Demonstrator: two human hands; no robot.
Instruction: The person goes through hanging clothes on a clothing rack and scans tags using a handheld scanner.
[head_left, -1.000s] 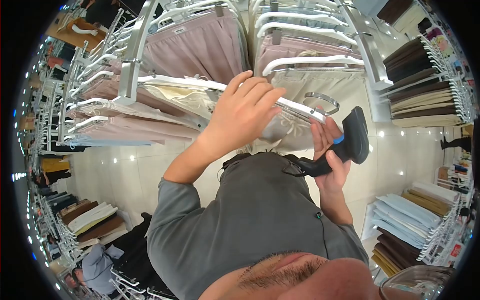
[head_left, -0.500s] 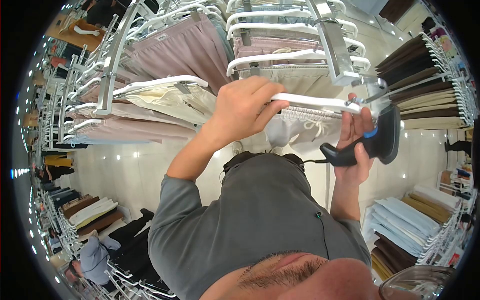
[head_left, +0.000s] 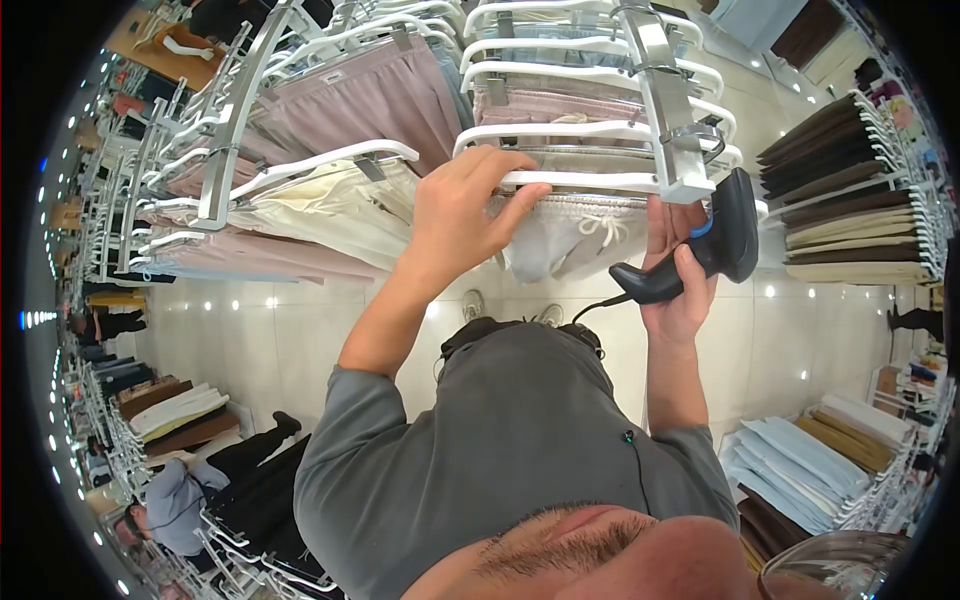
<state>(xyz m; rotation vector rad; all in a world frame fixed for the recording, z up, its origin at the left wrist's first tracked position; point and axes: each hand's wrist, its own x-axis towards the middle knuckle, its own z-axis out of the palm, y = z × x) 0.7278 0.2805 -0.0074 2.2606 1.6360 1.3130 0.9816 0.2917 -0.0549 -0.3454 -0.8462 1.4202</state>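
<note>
My left hand (head_left: 470,205) is closed around the left end of a white hanger (head_left: 595,181), thumb below and fingers above. Light pants with a drawstring waist (head_left: 575,235) hang beneath it. The hanger lies level, its right end by the tip of a metal display rail (head_left: 660,110); its hook is hidden. In my right hand (head_left: 682,285) is a black barcode scanner (head_left: 737,225) with a blue accent and a cable, gripped between thumb and palm. The right fingertips reach up just under the rail tip, partly hidden behind the scanner.
More pants on white hangers fill this rail, with pink pants (head_left: 370,105) and cream pants (head_left: 330,210) on a second rail (head_left: 235,120) at left. Brown and beige pants (head_left: 850,225) hang at right, folded light-blue pants (head_left: 795,465) lower right. Another person (head_left: 180,505) is at lower left.
The hanger has gone from tilted and in front of the rail to level at the rail's tip. My right hand and the scanner have shifted left; my left hand moved slightly left.
</note>
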